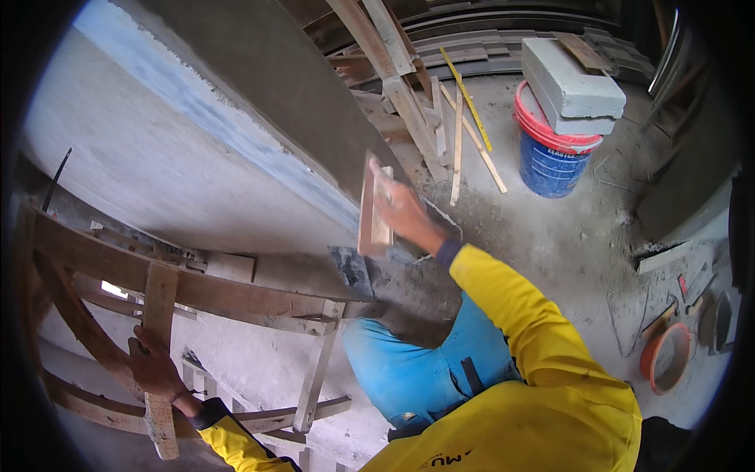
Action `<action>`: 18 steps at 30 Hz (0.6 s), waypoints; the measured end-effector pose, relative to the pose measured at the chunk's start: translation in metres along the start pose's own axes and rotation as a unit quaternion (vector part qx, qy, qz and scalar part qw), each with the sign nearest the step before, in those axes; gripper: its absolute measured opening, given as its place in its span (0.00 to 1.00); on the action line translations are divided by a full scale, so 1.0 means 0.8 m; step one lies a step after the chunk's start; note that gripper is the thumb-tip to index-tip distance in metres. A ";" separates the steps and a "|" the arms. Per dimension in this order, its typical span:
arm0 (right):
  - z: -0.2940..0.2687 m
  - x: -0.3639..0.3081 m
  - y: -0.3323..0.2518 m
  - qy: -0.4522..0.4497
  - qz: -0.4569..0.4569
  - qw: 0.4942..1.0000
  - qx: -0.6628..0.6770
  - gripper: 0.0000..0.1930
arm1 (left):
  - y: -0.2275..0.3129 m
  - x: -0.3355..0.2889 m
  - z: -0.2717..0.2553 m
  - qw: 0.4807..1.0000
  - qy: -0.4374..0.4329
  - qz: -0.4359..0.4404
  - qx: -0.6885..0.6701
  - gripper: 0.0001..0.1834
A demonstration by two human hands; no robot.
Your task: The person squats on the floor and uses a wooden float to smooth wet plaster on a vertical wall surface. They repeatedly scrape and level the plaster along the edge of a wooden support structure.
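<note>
Our yellow shirt (pixel 503 433) lies nearest. We close our right hand (pixel 403 214) on a float (pixel 366 208), fingers bent round its handle, by the dark wall's (pixel 275 79) near end; our left hand (pixel 153 368) curls its fingers around a frame plank (pixel 160 295). Farther right, a bucket (pixel 554 169) carries white blocks (pixel 570 82).

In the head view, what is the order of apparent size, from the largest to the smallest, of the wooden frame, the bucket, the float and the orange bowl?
1. Wooden frame
2. Bucket
3. Float and orange bowl: too alike to rank; the float looks longer but narrower.
</note>
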State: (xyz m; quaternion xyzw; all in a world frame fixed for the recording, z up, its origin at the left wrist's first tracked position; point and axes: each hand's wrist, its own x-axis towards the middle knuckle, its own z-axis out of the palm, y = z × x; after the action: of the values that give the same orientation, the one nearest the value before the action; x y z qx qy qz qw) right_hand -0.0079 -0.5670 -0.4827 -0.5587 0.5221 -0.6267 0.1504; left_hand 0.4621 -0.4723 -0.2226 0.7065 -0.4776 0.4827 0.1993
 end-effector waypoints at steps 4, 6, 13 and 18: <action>-0.028 0.024 -0.096 -0.074 0.056 0.995 -0.022 0.35 | -0.008 -0.002 -0.008 1.000 0.011 0.012 0.021 0.28; -0.051 0.056 -0.104 -0.093 0.162 0.981 -0.050 0.35 | 0.002 0.000 0.000 1.000 0.006 0.003 -0.001 0.28; -0.031 0.005 -0.114 -0.075 0.012 0.997 -0.025 0.35 | 0.009 -0.007 -0.013 1.000 0.000 -0.017 0.005 0.27; -0.032 0.031 -0.103 -0.011 0.008 0.999 -0.051 0.36 | 0.009 -0.001 -0.023 1.000 0.006 -0.001 -0.005 0.28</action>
State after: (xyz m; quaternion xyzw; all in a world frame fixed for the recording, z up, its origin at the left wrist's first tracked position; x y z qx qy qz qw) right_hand -0.0053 -0.5402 -0.3968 -0.5688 0.5559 -0.5915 0.1323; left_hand 0.4469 -0.4616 -0.2164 0.7033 -0.4783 0.4838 0.2062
